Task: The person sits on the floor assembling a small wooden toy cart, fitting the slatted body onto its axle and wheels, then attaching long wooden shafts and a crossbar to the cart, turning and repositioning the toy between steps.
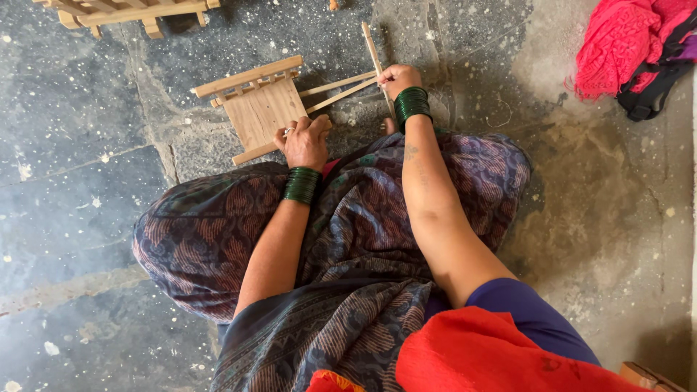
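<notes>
2 hands (306, 142) (398, 78) on slatted wooden frame (263, 110)

Head camera looks steeply down, close over the lap.

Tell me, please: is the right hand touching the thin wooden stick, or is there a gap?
Touching. In the head view, the right hand is closed around the thin wooden stick, which comes out above the fist with no gap.
</notes>
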{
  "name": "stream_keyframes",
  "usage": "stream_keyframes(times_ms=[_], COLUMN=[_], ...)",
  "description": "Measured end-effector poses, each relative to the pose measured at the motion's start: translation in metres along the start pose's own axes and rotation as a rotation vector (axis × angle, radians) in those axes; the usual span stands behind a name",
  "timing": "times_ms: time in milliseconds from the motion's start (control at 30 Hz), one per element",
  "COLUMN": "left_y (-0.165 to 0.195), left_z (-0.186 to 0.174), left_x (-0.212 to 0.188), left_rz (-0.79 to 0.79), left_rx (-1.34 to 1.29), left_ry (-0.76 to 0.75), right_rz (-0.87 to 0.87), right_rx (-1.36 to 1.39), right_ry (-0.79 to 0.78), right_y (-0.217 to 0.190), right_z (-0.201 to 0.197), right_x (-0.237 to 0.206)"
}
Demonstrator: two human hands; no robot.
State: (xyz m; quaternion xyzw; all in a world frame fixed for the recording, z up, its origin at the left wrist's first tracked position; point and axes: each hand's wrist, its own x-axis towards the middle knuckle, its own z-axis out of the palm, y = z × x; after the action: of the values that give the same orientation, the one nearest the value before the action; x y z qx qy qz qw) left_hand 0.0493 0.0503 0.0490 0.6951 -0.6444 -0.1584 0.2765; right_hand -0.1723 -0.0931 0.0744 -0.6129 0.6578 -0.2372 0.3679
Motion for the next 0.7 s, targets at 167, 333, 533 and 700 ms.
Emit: stream_keyframes(times_ms=[167,333,533,700], left_y=[0.0,0.001,-0.007,-0.014], left_z=[-0.001,-0.003,0.007,0.018], left_x=[-0.002,-0.002,-0.004,-0.023], left_rz=[-0.001,-0.005,-0.026,0.018], left_rx=[-0.015,-0.006,0.015,0.066], left_ry=[-0.004,0.006,-0.041,-0.147], right_rz=[-0.022,-0.08,0.138,-0.017], right_rx=[0.204,0.198,0.646,0.475], right_ry=[-0.004,0.12,0.193,0.395], right_y=[0.012,0.007,-0.003,-0.002], right_z=[0.003,0.007,0.015,0.017], right_x=[-0.002,-0.006,-0.019,-0.031])
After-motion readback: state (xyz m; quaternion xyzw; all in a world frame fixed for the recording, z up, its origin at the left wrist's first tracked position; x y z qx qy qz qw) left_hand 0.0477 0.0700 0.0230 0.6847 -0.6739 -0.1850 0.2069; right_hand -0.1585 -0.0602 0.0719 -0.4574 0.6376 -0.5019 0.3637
